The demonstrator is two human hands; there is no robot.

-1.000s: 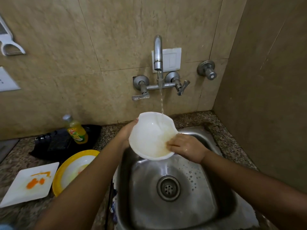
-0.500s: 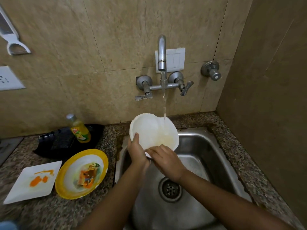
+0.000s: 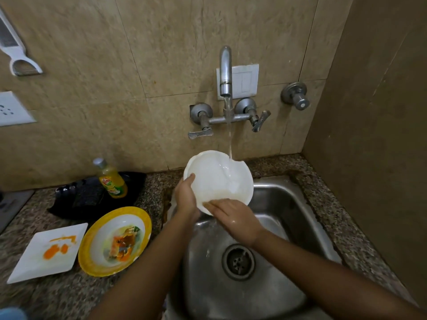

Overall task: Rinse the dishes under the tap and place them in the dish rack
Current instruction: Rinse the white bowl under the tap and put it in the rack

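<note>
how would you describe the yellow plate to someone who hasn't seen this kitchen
Find the steel sink; two dirty plates lie on the granite counter to its left. The yellow plate is the round one nearer the sink; its neighbour, the white plate, is square.
</note>
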